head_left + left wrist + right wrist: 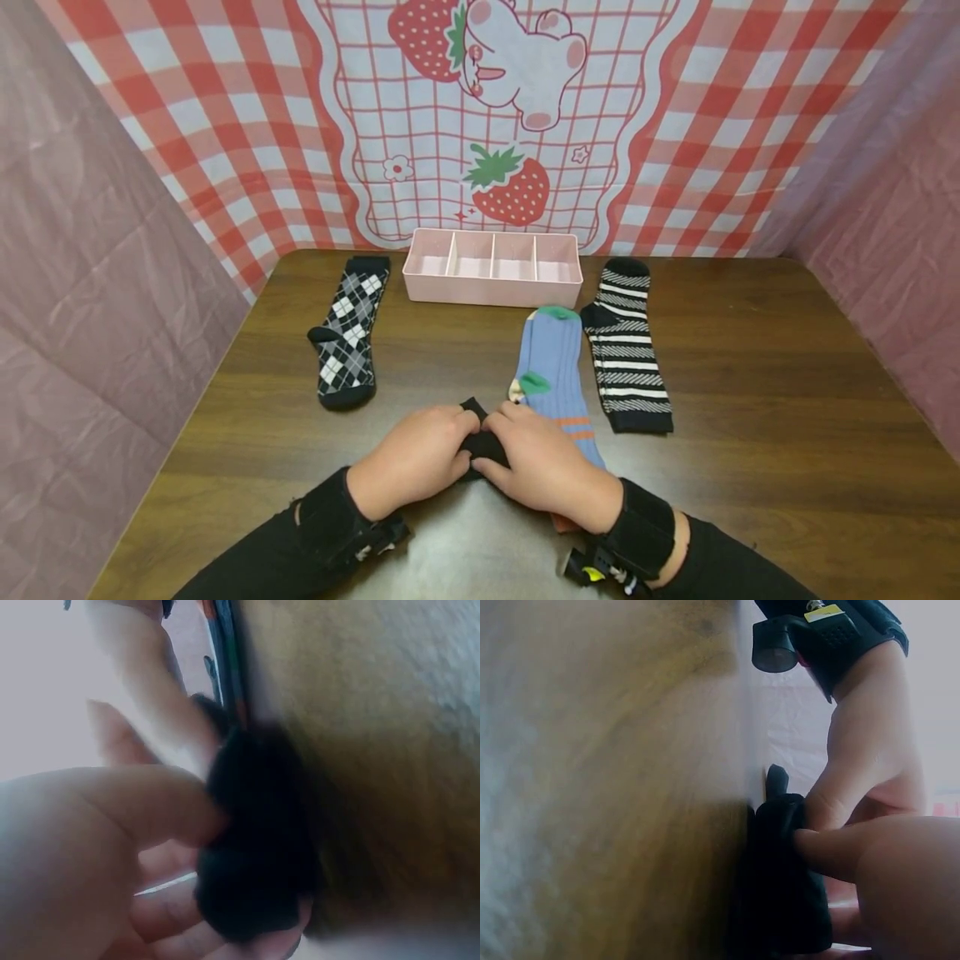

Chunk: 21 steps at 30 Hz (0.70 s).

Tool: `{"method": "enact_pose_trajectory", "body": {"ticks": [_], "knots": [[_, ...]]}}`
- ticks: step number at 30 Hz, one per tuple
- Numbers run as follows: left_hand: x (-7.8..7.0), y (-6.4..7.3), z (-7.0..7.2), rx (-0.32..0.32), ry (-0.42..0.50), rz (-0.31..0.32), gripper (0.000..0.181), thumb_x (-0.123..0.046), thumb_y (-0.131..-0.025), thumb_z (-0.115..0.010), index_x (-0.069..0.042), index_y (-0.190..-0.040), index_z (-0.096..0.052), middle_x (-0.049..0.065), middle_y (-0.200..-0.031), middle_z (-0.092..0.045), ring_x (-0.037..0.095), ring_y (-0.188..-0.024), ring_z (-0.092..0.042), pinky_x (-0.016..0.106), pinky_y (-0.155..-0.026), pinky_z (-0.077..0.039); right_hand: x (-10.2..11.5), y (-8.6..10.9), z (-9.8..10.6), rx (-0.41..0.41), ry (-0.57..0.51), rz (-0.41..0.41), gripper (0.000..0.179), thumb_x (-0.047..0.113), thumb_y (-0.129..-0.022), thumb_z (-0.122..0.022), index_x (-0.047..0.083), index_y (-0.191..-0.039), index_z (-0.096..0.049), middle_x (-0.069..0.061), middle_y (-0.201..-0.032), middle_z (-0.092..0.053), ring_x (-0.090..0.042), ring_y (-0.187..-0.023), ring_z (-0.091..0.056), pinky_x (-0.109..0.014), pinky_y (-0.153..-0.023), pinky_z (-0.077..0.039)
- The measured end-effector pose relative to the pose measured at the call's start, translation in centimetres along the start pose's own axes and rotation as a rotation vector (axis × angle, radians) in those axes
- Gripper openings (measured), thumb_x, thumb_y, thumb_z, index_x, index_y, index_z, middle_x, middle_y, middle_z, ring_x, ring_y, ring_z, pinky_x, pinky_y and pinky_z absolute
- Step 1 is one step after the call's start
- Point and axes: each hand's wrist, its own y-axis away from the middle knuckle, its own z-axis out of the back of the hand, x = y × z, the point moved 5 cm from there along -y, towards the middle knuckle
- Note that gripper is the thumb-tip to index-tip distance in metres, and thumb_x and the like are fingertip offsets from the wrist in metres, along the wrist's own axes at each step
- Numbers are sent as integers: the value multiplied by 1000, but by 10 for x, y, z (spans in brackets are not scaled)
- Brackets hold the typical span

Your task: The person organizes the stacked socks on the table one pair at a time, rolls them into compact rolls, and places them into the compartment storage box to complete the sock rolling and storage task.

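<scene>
A black sock (487,450), bunched into a compact bundle, lies on the table near its front middle. My left hand (412,454) pinches its left side between thumb and fingers, and my right hand (546,460) grips the right side. Both wrist views show the thumbs pressed to the dark fabric (259,840), which looks rolled in the right wrist view. Partly beneath my right hand and forearm lies a blue pair of socks (555,350) with green heel and toe and orange stripes.
A pink box (491,290) with several compartments stands at the table's back edge. Black-and-grey argyle socks (351,333) lie to the left, black-and-white striped socks (628,354) to the right. Behind the wooden table (750,375) hangs a red checked cloth (255,108).
</scene>
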Motion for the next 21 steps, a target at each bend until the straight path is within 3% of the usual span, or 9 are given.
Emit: {"method": "enact_pose_trajectory", "body": {"ticks": [5,9,16,19,21], "knots": [[0,-1,0,-13,44,6,20,-9,-91,-71,-10,-111,-69,2,-102,-69,19,-91,-67,39,-81,-56,0,0,1,-16,-8,5,31,33,-96,-74,11,-116,-66,-1,-105,-61,-18,-96,-60,-38,-82,-52],[-3,1,7,-83,64,-16,23,-7,-90,-69,-9,-113,-69,2,-106,-70,18,-97,-67,38,-84,-56,0,-1,1,-33,-4,16,37,29,-91,-80,10,-118,-65,-2,-107,-61,-17,-98,-60,-37,-83,-52],[-13,6,22,-220,27,-186,23,-6,-88,-72,-8,-111,-69,3,-104,-70,17,-97,-65,34,-85,-55,1,-2,6,-109,-31,16,26,17,-87,-80,13,-104,-61,2,-99,-58,-17,-92,-59,-36,-80,-51],[-15,7,23,-228,0,-226,24,-6,-86,-73,-8,-111,-69,3,-104,-70,18,-96,-66,34,-84,-56,1,-1,6,-116,-36,21,26,17,-87,-81,15,-103,-60,3,-98,-58,-16,-91,-59,-36,-80,-51],[-15,7,21,-196,-10,-220,24,-7,-87,-73,-8,-111,-69,2,-104,-70,17,-95,-66,34,-85,-56,0,-1,5,-94,-36,18,27,19,-88,-81,16,-104,-60,3,-99,-59,-15,-91,-58,-36,-80,-50]]}}
